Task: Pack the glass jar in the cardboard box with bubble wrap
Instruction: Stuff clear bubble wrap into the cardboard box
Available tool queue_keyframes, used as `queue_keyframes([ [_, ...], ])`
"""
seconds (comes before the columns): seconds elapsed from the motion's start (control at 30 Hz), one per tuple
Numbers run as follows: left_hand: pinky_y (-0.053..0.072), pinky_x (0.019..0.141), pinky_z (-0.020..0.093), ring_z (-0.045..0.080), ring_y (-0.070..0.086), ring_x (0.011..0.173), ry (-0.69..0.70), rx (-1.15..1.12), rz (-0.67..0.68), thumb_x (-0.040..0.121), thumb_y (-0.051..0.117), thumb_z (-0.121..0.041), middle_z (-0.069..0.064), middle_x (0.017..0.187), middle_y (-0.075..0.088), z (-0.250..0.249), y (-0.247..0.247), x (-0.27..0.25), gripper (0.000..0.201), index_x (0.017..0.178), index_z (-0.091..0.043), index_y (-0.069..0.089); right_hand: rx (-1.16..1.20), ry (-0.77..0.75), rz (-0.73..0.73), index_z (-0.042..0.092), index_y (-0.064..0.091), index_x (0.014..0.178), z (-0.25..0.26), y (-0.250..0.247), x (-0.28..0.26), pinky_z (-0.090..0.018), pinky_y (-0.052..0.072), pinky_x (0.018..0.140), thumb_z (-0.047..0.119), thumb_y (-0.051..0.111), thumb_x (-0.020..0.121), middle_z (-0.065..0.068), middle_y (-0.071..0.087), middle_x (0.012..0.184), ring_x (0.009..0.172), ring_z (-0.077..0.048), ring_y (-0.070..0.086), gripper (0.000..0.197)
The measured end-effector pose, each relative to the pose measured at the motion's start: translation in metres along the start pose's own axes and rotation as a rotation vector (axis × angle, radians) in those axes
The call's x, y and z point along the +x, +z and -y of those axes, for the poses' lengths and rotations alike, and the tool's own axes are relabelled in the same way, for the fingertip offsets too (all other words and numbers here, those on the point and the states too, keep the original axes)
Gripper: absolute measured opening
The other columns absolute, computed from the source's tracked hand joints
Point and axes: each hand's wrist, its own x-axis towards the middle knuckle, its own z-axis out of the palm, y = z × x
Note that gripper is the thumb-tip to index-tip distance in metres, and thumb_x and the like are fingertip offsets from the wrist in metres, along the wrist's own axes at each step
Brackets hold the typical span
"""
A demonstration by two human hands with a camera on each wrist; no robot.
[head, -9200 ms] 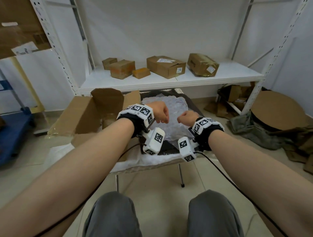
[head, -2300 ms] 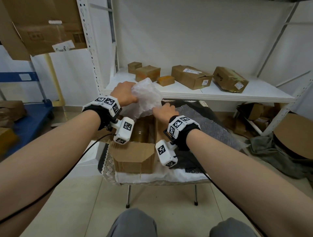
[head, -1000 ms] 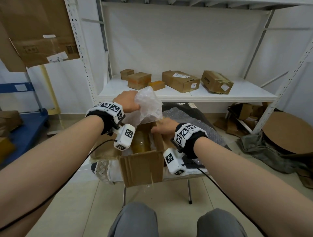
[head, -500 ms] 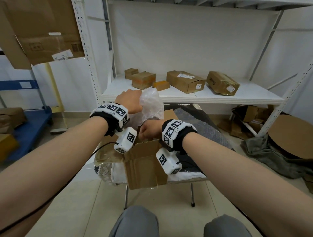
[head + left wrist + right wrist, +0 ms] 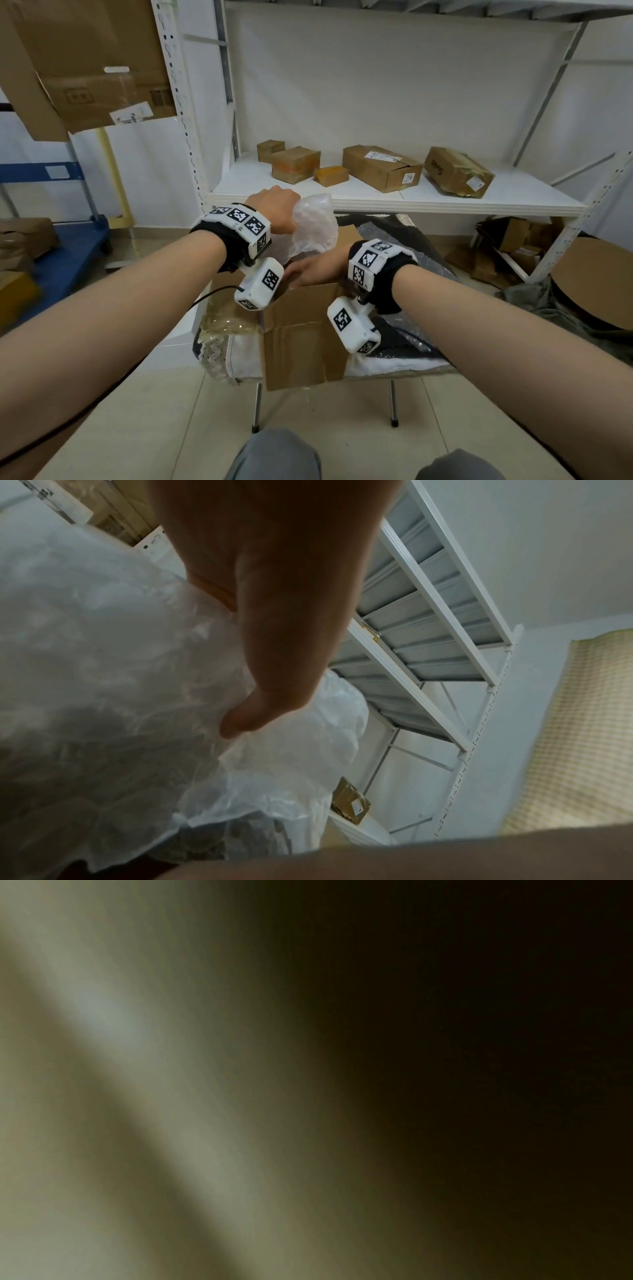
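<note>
Now L hand (image 5: 275, 209) lifts wrap (image 5: 313, 226) above box (image 5: 301, 329).

White metal shelf unit (image 5: 394, 197) at rear: five brown cartons (image 5: 382, 168) on lower board, spaced apart. Blue cart (image 5: 65, 253) at left on tile floor. Round cardboard disc (image 5: 596, 284) at right, over grey cloth (image 5: 527, 298).

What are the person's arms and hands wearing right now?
Both forearms are bare, with no sleeves or gloves. The left hand and right hand each have a black wrist strap topped by a white band of black-and-white square markers. A white camera block with the same markers hangs under each wrist, trailing a thin black cable.
</note>
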Motion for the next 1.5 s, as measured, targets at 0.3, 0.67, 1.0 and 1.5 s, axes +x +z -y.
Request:
queue_keyframes([
  [0.3, 0.051, 0.079, 0.035, 0.027, 0.059, 0.094, -0.016, -0.109, 0.039, 0.077, 0.074, -0.022, 0.011, 0.108, 0.064, 0.010, -0.019, 0.002, 0.042, 0.117, -0.014, 0.062, 0.369, 0.081, -0.091, 0.011, 0.050, 0.140, 0.016, -0.054, -0.050, -0.057, 0.051, 0.098, 0.023, 0.053, 0.101, -0.003, 0.060, 0.126, 0.115, -0.028, 0.063, 0.041],
  [0.67, 0.045, 0.071, 0.032, 0.027, 0.059, 0.092, -0.028, -0.067, 0.043, 0.076, 0.074, -0.024, 0.011, 0.110, 0.064, 0.007, -0.012, 0.005, 0.040, 0.114, -0.015, 0.062, -0.225, 0.243, -0.325, 0.014, 0.062, 0.125, 0.008, -0.010, 0.038, -0.045, 0.048, 0.100, 0.030, 0.058, 0.086, -0.013, 0.063, 0.128, 0.112, -0.032, 0.060, 0.042],
  [1.0, 0.042, 0.065, 0.034, 0.028, 0.055, 0.079, 0.013, 0.058, 0.014, 0.078, 0.059, -0.022, 0.010, 0.097, 0.061, -0.004, 0.008, 0.013, 0.017, 0.094, -0.016, 0.056, -0.034, 0.178, -0.360, 0.009, 0.061, 0.129, -0.011, 0.006, 0.043, -0.042, 0.051, 0.098, 0.010, 0.052, 0.090, -0.013, 0.064, 0.124, 0.112, -0.030, 0.059, 0.040],
  [1.5, 0.044, 0.054, 0.023, 0.013, 0.064, 0.069, 0.181, -0.068, 0.060, 0.061, 0.067, -0.037, -0.008, 0.073, 0.063, -0.016, 0.030, 0.009, 0.022, 0.076, -0.026, 0.054, 0.221, 0.105, -0.451, 0.000, 0.059, 0.127, -0.022, 0.009, 0.048, -0.040, 0.054, 0.087, 0.008, 0.051, 0.094, -0.018, 0.060, 0.120, 0.111, -0.032, 0.059, 0.035],
])
